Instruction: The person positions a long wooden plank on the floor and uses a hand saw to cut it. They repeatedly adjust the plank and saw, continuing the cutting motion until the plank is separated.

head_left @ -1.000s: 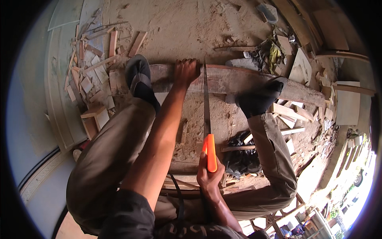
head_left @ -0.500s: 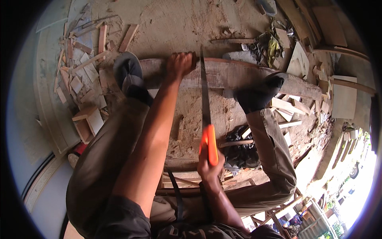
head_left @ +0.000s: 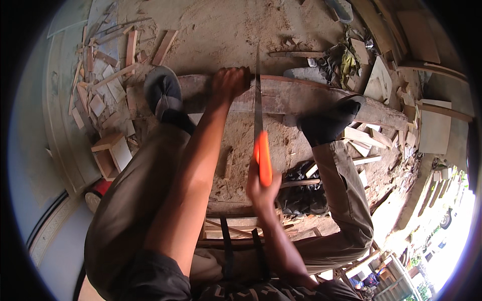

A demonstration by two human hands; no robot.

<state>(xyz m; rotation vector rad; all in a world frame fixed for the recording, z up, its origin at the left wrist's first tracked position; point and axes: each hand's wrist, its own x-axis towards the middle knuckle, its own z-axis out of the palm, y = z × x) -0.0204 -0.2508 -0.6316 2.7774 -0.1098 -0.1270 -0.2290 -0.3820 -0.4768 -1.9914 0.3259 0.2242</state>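
Handsaw [head_left: 258, 118] with an orange handle lies near the centre of the frame, its blade pointing up the picture and crossing the weathered plank [head_left: 296, 98] — tip beyond the far edge. From the lower edge, the right forearm [head_left: 282, 243] slants up and leftward to the right hand [head_left: 261, 189], wrapped around the handle just below centre. The left arm [head_left: 186, 190] reaches out nearly straight to the upper middle, where the left hand [head_left: 230, 83] sits knuckles up on the plank, near the blade's left side — fingers curled, tips hidden, so whether they clamp or merely press I cannot tell.
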